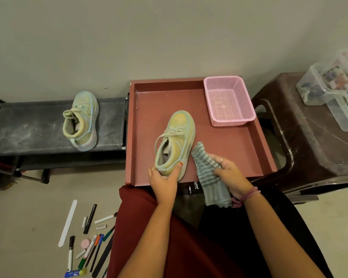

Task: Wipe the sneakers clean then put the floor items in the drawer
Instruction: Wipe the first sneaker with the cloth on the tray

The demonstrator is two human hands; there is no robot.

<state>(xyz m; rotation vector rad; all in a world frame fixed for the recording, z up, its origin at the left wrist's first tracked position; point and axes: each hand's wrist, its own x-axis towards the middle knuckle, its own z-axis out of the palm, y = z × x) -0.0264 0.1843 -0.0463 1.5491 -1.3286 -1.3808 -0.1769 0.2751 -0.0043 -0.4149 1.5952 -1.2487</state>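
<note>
A pale yellow-green sneaker [176, 140] sits in the open reddish drawer [229, 149], toe pointing away. My left hand [165, 181] grips its heel. Just right of the shoe, my right hand [229, 173] is closed on a grey striped cloth [209, 177] that hangs over the drawer's front edge. A second matching sneaker [82, 121] stands on the dark shoe rack [28, 129] to the left. On the floor at lower left lie several pens and markers [90, 245], a white nail file [67, 222], a pink round eraser [86, 243] and a blue-yellow glue stick [75, 273].
An empty pink mesh basket [229, 101] stands in the drawer's far right corner. A brown plastic stool [309, 137] to the right carries a clear lidded container [333, 91]. My knees in red and black fabric fill the foreground. A plain wall is behind.
</note>
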